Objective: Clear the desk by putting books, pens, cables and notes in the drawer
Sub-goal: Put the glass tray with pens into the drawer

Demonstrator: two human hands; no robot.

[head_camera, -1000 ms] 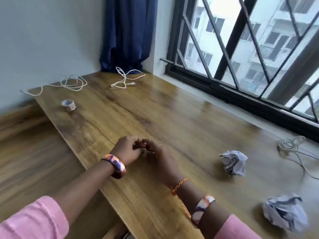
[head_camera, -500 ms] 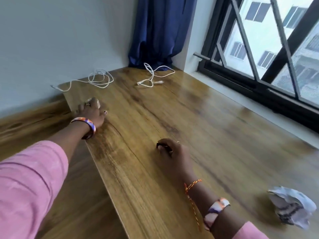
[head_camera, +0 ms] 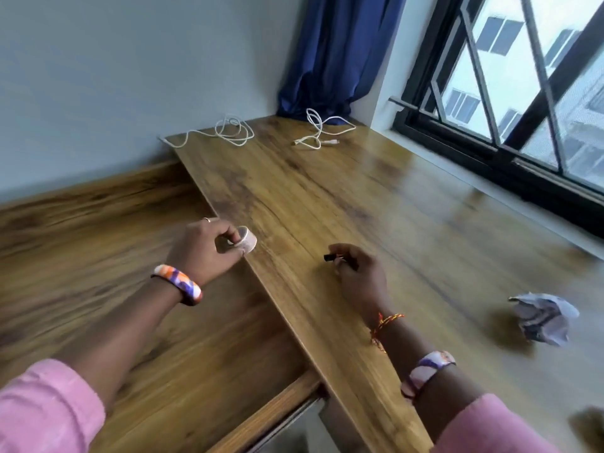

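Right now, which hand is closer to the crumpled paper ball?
The right hand. It rests on the desk holding a small dark object, left of the crumpled paper ball. The left hand is farther, at the desk's edge, gripping a tape roll.

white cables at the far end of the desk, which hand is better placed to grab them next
Neither hand is free. The left hand holds the small roll of clear tape, the right hand a small black object. The left is probably better: it sits nearer the looped white cable by the wall.
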